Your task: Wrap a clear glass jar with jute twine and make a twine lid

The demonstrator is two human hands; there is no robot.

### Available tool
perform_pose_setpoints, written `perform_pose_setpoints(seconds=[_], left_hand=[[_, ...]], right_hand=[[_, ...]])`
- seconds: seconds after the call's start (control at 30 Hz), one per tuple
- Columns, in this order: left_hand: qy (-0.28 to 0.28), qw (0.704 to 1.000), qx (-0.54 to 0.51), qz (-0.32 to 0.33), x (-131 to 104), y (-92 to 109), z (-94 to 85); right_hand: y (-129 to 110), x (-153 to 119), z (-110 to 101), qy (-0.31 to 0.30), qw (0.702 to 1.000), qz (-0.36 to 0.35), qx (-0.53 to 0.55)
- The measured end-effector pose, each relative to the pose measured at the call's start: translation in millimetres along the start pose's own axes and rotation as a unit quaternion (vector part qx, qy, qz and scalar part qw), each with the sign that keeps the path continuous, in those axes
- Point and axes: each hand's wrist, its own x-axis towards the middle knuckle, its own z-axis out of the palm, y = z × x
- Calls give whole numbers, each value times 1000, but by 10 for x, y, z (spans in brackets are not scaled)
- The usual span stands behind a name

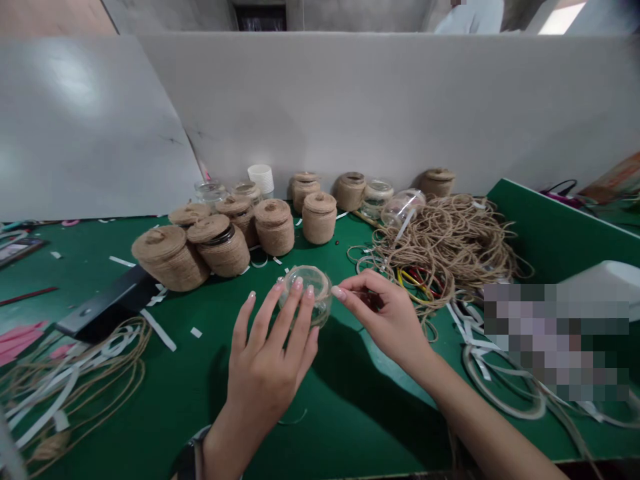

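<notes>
- Jar (324,308), clear glass, one: on the green table (375,433), front and centre, between the two hands. No twine wrap can be made out on it; a pale band shows near its rim.
- Left hand (270,363): fingers spread, fingertips laid on the jar's near and left side; no closed grip.
- Right hand (387,317): thumb and forefinger pinched together at the jar's right side; whether something thin is between them cannot be told.
- Step, as judged: fine fingertip work at the side of the glass, the left hand steadying.
- Next move, as judged: calls for a steady jar and a light, exact pinch.
- Wrapped jars (320,219), several, twine-covered, most lidded: beyond the hands, mainly left of centre.
- Glass jars (379,193), unwrapped: in the back row, one tipped against the twine.
- Twine (455,237), large loose heap: right of centre.
- White strips (159,330): scattered both sides.
- Cups (261,179), white, stacked: at the back.
- Carton (619,179): far right; any print unreadable.
- Brands, labels, writing: none legible; a pixelated patch covers part of the right side.
</notes>
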Motion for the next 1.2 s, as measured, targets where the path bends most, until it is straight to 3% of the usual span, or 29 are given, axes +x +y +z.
perform_pose_setpoints(seconds=[0.23,0.5,0.8,0.97,1.2], left_hand=[[30,999,45,0,17,31,-46],[25,999,13,29,110,-12,-65],[78,997,4,7,133,-38,-41],[32,999,-33,-13,197,-49,-26],[7,999,-36,-37,299,79,37]], right_hand=[[5,86,12,2,998,-47,-46],[-18,109,53,15,991,-90,-100],[-23,106,14,8,990,-81,-119],[16,23,-89,-20,992,-64,-105],[30,-17,-108,4,994,-52,-93]])
